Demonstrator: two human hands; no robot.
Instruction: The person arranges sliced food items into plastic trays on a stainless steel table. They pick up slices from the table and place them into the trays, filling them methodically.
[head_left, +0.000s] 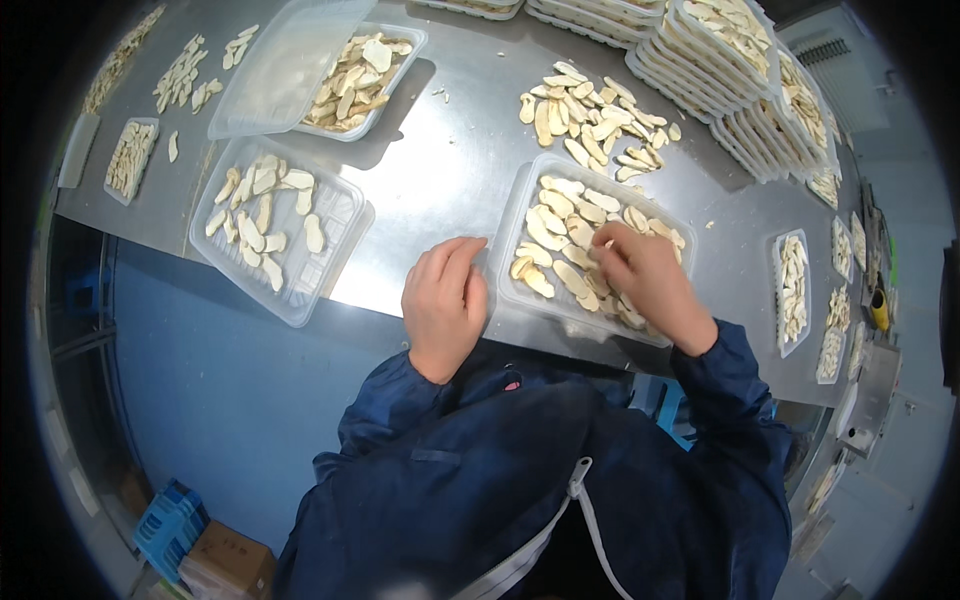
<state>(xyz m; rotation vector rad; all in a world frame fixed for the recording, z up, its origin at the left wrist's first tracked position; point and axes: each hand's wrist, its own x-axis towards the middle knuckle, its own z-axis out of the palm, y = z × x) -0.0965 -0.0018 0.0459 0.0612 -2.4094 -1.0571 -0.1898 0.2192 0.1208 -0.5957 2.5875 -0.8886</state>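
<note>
Before me on the steel table is a clear plastic tray (510, 247) holding many pale slices (547, 225) that look like sliced mushroom, spread nearly flat. My right hand (649, 274) is over the middle of this tray, thumb and forefinger bent close together at the slices. Whether a slice is between those fingertips is hidden. Just left of the tray's wall is my left hand (446, 300), low over the table's front edge. Its fingers are loosely curved with the thumb apart, and nothing shows in it. Beyond the tray lies a loose heap of slices (589, 112).
A second tray (341, 202) with fewer slices overhangs the table's front edge at left. Behind it stands a fuller tub (412, 45) with an empty clear tray (277, 67) leaning on it. Stacked filled trays (697, 67) rise at the back right. A small tray (793, 292) lies at right.
</note>
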